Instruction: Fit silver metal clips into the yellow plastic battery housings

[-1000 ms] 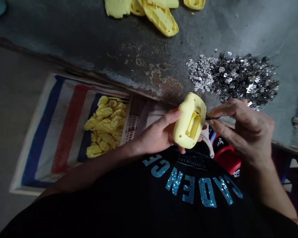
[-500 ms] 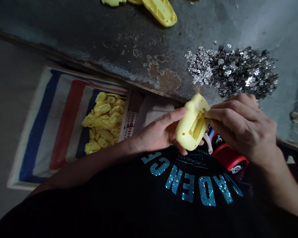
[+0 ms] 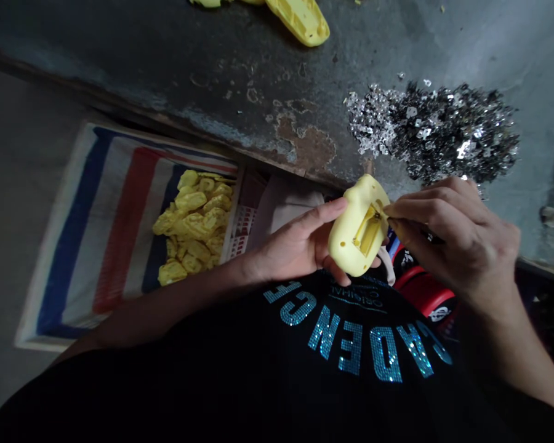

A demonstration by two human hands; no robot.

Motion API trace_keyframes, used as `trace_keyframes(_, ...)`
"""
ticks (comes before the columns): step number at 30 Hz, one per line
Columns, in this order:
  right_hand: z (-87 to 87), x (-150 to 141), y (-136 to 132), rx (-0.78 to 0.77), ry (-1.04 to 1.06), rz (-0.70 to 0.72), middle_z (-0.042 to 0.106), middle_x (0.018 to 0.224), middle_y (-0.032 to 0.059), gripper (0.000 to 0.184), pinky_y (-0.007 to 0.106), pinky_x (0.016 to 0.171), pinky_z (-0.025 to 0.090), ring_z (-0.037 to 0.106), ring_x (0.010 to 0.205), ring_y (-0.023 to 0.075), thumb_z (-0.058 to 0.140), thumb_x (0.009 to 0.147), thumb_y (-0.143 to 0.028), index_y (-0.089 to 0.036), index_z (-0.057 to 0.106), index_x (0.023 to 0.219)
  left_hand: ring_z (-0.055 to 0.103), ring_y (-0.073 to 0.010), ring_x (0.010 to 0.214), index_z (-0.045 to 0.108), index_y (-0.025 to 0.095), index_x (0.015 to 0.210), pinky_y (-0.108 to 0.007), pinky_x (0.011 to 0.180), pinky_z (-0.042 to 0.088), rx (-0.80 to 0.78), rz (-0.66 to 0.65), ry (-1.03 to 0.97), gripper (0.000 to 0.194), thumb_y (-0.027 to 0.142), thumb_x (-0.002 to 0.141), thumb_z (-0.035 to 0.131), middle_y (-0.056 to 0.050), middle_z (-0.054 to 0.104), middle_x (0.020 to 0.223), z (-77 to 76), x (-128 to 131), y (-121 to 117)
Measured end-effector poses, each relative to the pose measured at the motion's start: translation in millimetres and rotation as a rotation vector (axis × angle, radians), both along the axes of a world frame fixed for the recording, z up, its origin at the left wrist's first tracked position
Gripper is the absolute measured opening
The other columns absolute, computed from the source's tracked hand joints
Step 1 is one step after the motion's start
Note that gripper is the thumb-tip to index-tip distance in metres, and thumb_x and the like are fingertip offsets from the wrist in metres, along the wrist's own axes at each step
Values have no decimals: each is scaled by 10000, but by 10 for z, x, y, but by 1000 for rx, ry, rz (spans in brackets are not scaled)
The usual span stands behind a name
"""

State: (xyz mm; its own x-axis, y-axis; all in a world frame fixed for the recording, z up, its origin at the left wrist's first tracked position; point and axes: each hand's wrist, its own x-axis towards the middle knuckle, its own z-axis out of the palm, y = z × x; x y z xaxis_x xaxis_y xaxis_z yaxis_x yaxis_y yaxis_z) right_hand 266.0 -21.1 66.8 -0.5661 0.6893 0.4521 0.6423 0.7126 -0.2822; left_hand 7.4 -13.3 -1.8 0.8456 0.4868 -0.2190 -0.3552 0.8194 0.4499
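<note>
My left hand point(image 3: 300, 246) is wrapped round a yellow plastic casing point(image 3: 344, 246), thumb along its near side and fingers underneath. The casing is tilted, with small round holes and a rectangular compartment facing up. A small metal piece point(image 3: 377, 215) shows at the upper end of that compartment. Thumb and fingers of my right hand point(image 3: 457, 231) are pinched together at the casing's right edge, beside the compartment. Whatever they hold is too small or hidden to make out.
A heap of small shiny metal plates point(image 3: 457, 132) lies on the worn grey table point(image 3: 166, 67). Yellow casing halves point(image 3: 305, 24) lie at its far side. Below left, a striped sheet point(image 3: 124, 234) lines a container of yellow parts point(image 3: 198, 227). Something red point(image 3: 427, 292) sits below my right hand.
My right fingertips have drawn back slightly to the right from the compartment. The small metal piece now shows at its upper end. My left hand keeps its grip on the casing.
</note>
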Motion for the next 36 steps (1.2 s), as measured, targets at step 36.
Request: trace_keyframes(36,-181,41,101,-441,329,-86,805,1369,125,498,407,938,694,799,1151,259,842,1019,-324,-219,705,1486,884,-262,1050,717,274,1616,-248,794,677,281,294,285,706,469,985,967,-111,901,1313,109,-42,-190)
